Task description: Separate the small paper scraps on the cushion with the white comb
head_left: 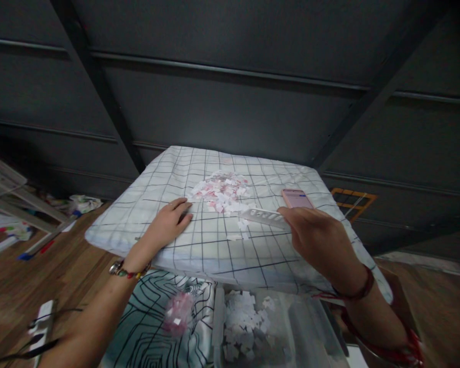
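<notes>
A pile of small white and pink paper pieces (222,190) lies on a padded table top with a white, black-gridded cover (199,240). My right hand (316,237) grips a flat white slotted strip (266,217); its exact kind is unclear. The strip's far end touches the right edge of the pile, beside a few loose pieces. To the left of the pile, my left hand (172,220) rests on the cover, fingers stretched out and nothing in them. Just beyond my right hand lies a pink phone (296,198) with its screen lit.
Below the table's near edge stands a clear plastic bin (218,327) holding white paper pieces. Left of it, a pink plastic-wrapped bundle (179,313) lies on patterned teal cloth (138,327). A dark panelled wall (222,112) borders the far side; a power strip (43,327) sits lower left.
</notes>
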Action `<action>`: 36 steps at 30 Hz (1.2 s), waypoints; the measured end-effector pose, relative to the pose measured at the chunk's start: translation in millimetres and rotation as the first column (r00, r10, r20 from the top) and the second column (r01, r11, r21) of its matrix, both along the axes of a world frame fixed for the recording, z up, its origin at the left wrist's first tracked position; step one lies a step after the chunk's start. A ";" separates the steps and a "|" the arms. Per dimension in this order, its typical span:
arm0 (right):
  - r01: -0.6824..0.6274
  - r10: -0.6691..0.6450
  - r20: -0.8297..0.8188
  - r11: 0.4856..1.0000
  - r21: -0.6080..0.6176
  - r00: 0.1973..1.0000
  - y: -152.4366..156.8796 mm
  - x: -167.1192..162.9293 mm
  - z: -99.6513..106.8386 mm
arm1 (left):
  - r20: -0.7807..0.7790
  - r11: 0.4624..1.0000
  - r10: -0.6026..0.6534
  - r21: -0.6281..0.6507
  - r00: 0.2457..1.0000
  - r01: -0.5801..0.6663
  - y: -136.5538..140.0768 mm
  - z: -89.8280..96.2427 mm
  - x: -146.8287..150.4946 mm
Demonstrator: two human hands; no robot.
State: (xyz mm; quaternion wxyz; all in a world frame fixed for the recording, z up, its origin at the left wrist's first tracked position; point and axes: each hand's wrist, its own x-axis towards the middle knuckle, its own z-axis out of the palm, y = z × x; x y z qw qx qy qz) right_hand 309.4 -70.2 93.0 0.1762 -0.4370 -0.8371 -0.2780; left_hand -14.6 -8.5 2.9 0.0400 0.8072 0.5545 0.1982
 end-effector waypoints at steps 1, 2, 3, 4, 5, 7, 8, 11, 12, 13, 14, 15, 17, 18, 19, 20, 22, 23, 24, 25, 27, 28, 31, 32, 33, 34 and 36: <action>-0.002 0.002 -0.001 1.000 0.010 1.000 -0.1 0.6 0.3 | -0.003 1.000 -0.001 -0.001 1.000 0.001 -0.2 0.3 0.1; -0.006 0.006 -0.002 1.000 0.028 1.000 -0.4 1.6 0.6 | -0.005 1.000 -0.002 -0.002 1.000 0.002 -0.2 0.5 0.2; -0.008 0.008 -0.002 0.999 0.043 1.000 -1.0 3.1 1.1 | -0.006 1.000 -0.004 -0.001 1.000 0.004 -0.2 0.6 0.1; -0.007 0.006 0.004 0.999 0.050 1.000 -1.6 4.8 1.5 | -0.006 1.000 -0.005 0.000 1.000 0.005 -0.1 0.4 -0.1; -0.004 0.003 0.011 0.999 0.049 1.000 -2.4 6.6 2.0 | -0.004 1.000 -0.006 -0.001 1.000 0.006 0.1 0.2 -0.3; 0.004 -0.005 0.021 0.999 0.033 1.000 -4.2 10.2 2.9 | 0.003 1.000 -0.005 -0.001 1.000 0.005 0.6 -0.4 -0.9; 0.008 -0.009 0.019 1.000 0.029 1.000 -5.0 11.7 3.2 | 0.008 1.000 -0.005 -0.001 1.000 0.005 0.9 -0.6 -1.1; 0.027 -0.028 0.011 0.999 0.041 1.000 -6.8 14.8 3.7 | 0.016 1.000 -0.011 -0.003 1.000 0.011 1.2 -0.7 -1.2; 0.035 -0.036 0.015 0.998 0.042 0.999 -6.8 15.4 3.8 | 0.016 1.000 -0.012 -0.004 1.000 0.012 1.1 -0.5 -1.2; 0.043 -0.044 0.019 0.998 0.041 0.999 -6.5 15.7 3.8 | 0.017 1.000 -0.012 -0.005 1.000 0.012 0.9 -0.3 -1.0; 0.055 -0.056 0.025 0.998 0.032 0.998 -5.9 15.8 3.7 | 0.019 1.000 -0.011 -0.006 1.000 0.011 0.7 -0.1 -0.9; 0.069 -0.070 0.031 0.997 0.019 0.997 -5.2 15.7 3.6 | 0.023 1.000 -0.011 -0.005 1.000 0.011 0.5 0.0 -0.8; 0.110 -0.110 0.037 0.994 -0.008 0.993 -3.4 15.3 3.5 | 0.033 1.000 -0.013 -0.002 0.999 0.013 0.3 0.0 -0.8; 0.129 -0.129 0.040 0.991 -0.016 0.991 -2.7 15.2 3.4 | 0.036 1.000 -0.014 0.000 0.999 0.014 0.2 -0.1 -0.9; 0.145 -0.144 0.045 0.989 -0.020 0.988 -2.3 15.1 3.2 | 0.037 1.000 -0.015 0.001 0.999 0.015 0.1 -0.1 -1.0; 0.154 -0.153 0.049 0.988 -0.017 0.987 -2.2 15.2 3.1 | 0.035 1.000 -0.015 0.002 0.999 0.015 0.1 0.0 -1.0; 0.142 -0.142 0.043 0.990 0.003 0.989 -2.9 15.6 2.7 | 0.028 1.000 -0.014 0.000 1.000 0.014 0.0 0.4 -1.0; 0.122 -0.122 0.036 0.992 0.017 0.992 -3.5 15.7 2.5 | 0.023 1.000 -0.013 -0.003 1.000 0.013 -0.2 0.7 -0.9; 0.099 -0.100 0.030 0.995 0.030 0.995 -4.1 15.8 2.2 | 0.019 1.000 -0.012 -0.006 1.000 0.012 -0.3 1.0 -0.7; 0.078 -0.079 0.027 0.996 0.040 0.996 -4.5 15.8 2.1 | 0.015 1.000 -0.012 -0.009 1.000 0.012 -0.4 1.3 -0.6; 0.064 -0.065 0.035 0.997 0.045 0.997 -4.5 15.5 1.8 | 0.015 1.000 -0.011 -0.010 1.000 0.011 -0.4 1.3 -0.4; 0.074 -0.075 0.042 0.996 0.042 0.996 -4.1 15.3 1.8 | 0.019 1.000 -0.011 -0.008 1.000 0.011 -0.3 1.1 -0.4; 0.129 -0.130 0.047 0.991 0.029 0.990 -2.1 15.2 1.8 | 0.032 1.000 -0.017 0.005 0.999 0.017 0.4 -0.1 -0.8; 0.140 -0.141 0.043 0.990 0.028 0.989 -1.7 15.4 1.8 | 0.034 1.000 -0.018 0.008 0.999 0.018 0.6 -0.5 -1.0; 0.142 -0.143 0.038 0.989 0.028 0.989 -1.6 15.5 1.7 | 0.034 1.000 -0.020 0.009 0.999 0.019 0.8 -0.8 -1.1; 0.135 -0.137 0.033 0.990 0.032 0.990 -1.7 15.4 1.5 | 0.034 1.000 -0.020 0.010 0.999 0.020 0.9 -1.0 -1.1; 0.101 -0.102 0.023 0.994 0.043 0.995 -2.6 14.7 1.0 | 0.032 1.000 -0.018 0.010 0.999 0.018 0.9 -1.1 -1.1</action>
